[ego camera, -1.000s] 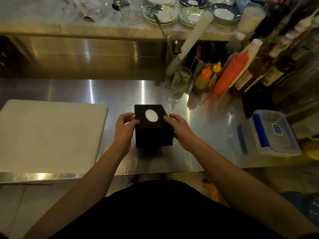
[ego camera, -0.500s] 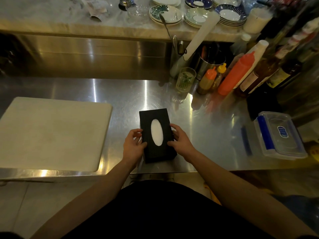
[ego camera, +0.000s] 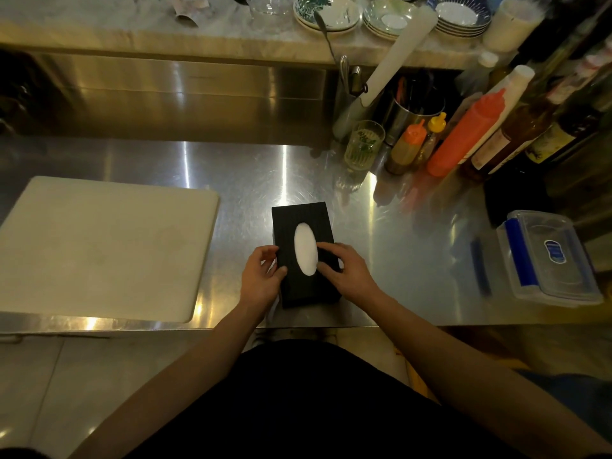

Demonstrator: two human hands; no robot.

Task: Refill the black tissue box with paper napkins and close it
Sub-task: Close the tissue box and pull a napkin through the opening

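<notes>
The black tissue box [ego camera: 299,214] lies flat on the steel counter [ego camera: 407,260], close to its front edge. Its oval opening faces up and shows white paper napkins [ego camera: 304,247] inside. My left hand [ego camera: 261,280] grips the box's left side, thumb on the top edge. My right hand [ego camera: 348,273] rests on the right side, with forefinger and thumb reaching over the top to the rim of the oval opening. I cannot tell whether they touch the napkins. The box looks closed from above; its underside is hidden.
A large white cutting board [ego camera: 99,246] lies to the left. At the right stands a clear plastic container [ego camera: 549,260] with blue clips. Behind the box are a drinking glass [ego camera: 364,144], squeeze bottles [ego camera: 463,140] and sauce bottles. Stacked plates [ego camera: 328,11] fill the upper shelf.
The box was held raised with its front side toward me, then turned down flat on the counter. My right fingers have moved from its side onto the top by the oval opening.
</notes>
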